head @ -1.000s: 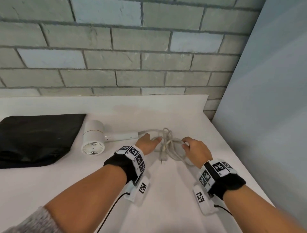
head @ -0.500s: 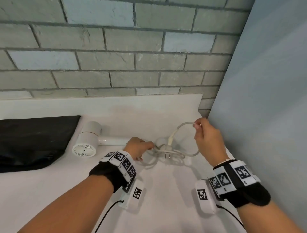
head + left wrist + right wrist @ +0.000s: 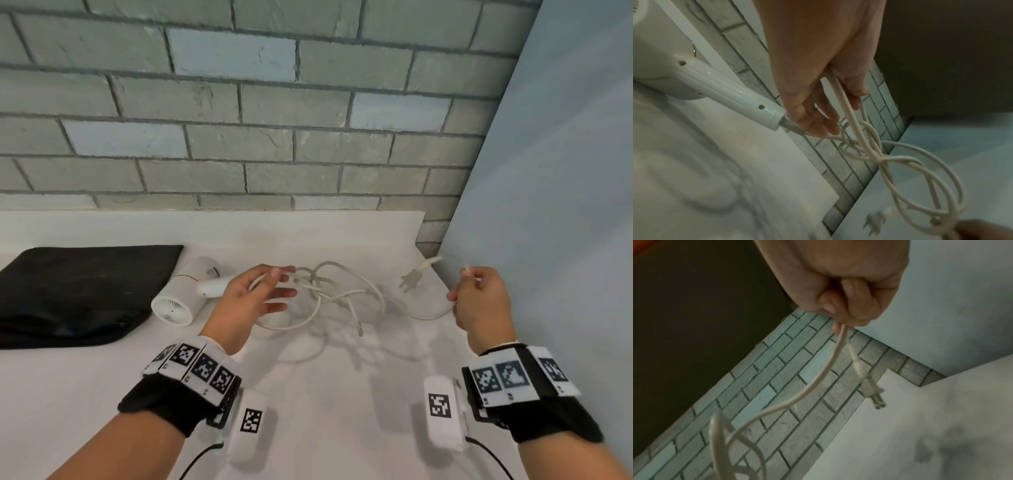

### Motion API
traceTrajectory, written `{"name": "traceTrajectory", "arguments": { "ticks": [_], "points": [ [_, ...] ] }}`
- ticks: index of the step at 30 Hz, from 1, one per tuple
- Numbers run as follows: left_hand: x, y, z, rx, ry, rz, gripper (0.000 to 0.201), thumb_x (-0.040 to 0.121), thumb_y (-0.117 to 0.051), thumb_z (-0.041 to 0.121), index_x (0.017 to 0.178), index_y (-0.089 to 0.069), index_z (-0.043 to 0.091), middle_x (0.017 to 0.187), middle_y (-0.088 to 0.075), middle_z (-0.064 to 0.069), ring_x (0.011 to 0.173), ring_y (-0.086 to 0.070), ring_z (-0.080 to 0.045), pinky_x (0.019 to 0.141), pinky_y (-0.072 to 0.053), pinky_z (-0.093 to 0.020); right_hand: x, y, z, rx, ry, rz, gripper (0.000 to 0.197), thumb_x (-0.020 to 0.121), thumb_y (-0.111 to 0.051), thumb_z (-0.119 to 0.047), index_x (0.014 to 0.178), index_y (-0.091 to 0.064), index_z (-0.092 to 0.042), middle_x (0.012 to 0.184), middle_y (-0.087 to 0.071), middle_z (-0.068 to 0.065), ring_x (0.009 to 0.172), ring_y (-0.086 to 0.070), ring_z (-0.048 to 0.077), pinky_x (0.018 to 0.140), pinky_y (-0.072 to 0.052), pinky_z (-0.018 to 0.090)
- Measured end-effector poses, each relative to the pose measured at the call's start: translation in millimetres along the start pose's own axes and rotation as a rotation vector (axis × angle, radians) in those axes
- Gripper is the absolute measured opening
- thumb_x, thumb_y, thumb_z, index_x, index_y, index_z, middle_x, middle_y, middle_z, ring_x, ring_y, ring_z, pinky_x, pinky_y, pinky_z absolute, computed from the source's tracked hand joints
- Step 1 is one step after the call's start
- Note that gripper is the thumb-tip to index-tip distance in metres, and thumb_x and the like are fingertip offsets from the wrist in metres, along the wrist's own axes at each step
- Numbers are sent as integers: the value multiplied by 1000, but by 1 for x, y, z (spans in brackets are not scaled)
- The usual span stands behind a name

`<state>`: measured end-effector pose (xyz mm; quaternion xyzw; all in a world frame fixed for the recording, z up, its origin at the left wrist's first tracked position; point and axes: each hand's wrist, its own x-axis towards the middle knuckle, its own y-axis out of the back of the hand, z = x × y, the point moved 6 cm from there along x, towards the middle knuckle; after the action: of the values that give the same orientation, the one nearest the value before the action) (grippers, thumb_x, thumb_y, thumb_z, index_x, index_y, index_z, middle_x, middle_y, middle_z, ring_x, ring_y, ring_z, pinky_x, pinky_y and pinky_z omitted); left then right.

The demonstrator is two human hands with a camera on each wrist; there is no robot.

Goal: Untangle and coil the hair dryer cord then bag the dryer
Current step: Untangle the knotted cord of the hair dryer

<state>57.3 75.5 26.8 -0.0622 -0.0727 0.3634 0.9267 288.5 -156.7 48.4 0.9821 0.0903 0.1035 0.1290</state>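
**Knotted cord stretched between two raised hands**

While the white table (image 3: 102, 394) carries everything, its right edge runs close along a pale blue wall panel (image 3: 565, 171), and its far edge meets the grey brick wall (image 3: 274, 137), so room to the right is tight and the widest bare surface lies toward the person. On the left a black bag (image 3: 75, 291) lies flat, its near corner just beside the white hair dryer (image 3: 186, 294), which rests on its side with the grille facing the camera and the handle pointing right.

From the handle the white cord (image 3: 339, 294) runs into a loose knot of crossing loops, lifted off the table between the two hands, its shadow on the surface below. The left hand (image 3: 253, 298) is above the handle end, thumb and forefinger pinching a strand near the knot, the other fingers spread and nearly straight. The right hand (image 3: 479, 298), raised near the table's right edge, is curled into a fist round the cord close to its free end. Beyond that fist the plug (image 3: 412, 279) dangles in the air, prongs pointing down and left, clear of the table.
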Motion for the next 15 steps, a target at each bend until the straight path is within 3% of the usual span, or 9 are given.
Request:
{"name": "traceTrajectory", "arguments": {
  "ticks": [5,7,8,10,11,13,15],
  "points": [
    [-7,-2,17,-121,-29,-72,27,81,-59,38,73,-56,13,108,-71,-4,90,-69,-29,76,-56,-37,-20,-39,6,-135,30,-366,11,94,-44,-14,95,-53,-10,63,-56,5,35,-39,15,30,-28,16],
    [-9,-2,24,-133,-51,-71,33,72,-69,46,72,-59,14,109,-71,-5,93,-68,-26,80,-56,-37,-33,-53,3,-186,46,-502,19,93,-46,-14,110,-54,-12,86,-57,7,39,-52,17,33,-38,21],
    [-11,-3,29,-120,-66,-65,33,70,-71,46,72,-60,15,108,-71,-6,94,-67,-24,84,-55,-38,-39,-57,-2,-233,78,-537,28,93,-47,-18,120,-51,-14,102,-52,9,50,-60,21,41,-47,25],
    [-14,-6,37,-85,-90,-40,25,76,-66,37,72,-59,13,107,-70,-7,94,-64,-22,92,-51,-40,-50,-57,-25,-316,273,-461,36,93,-45,-26,128,-46,-19,120,-41,8,76,-63,22,68,-55,34],
    [-15,-8,41,-72,-102,-18,22,76,-61,34,73,-58,12,104,-71,-6,92,-64,-18,94,-50,-40,-59,-54,-45,-265,418,-378,34,93,-44,-27,126,-49,-21,119,-41,6,81,-61,15,76,-52,31],
    [-16,-11,50,-57,-128,31,20,78,-57,31,74,-60,12,94,-72,-1,84,-65,-11,94,-50,-40,-85,-51,-84,-121,680,-322,25,92,-48,-26,114,-59,-21,105,-46,-1,76,-54,1,71,-43,11],
    [-16,-16,59,-42,-141,55,19,83,-55,27,73,-61,12,90,-72,0,82,-65,-9,92,-51,-40,-105,-67,-100,-203,816,-446,26,90,-52,-28,111,-62,-18,100,-47,-4,71,-48,-3,67,-37,5]
  ]
}}
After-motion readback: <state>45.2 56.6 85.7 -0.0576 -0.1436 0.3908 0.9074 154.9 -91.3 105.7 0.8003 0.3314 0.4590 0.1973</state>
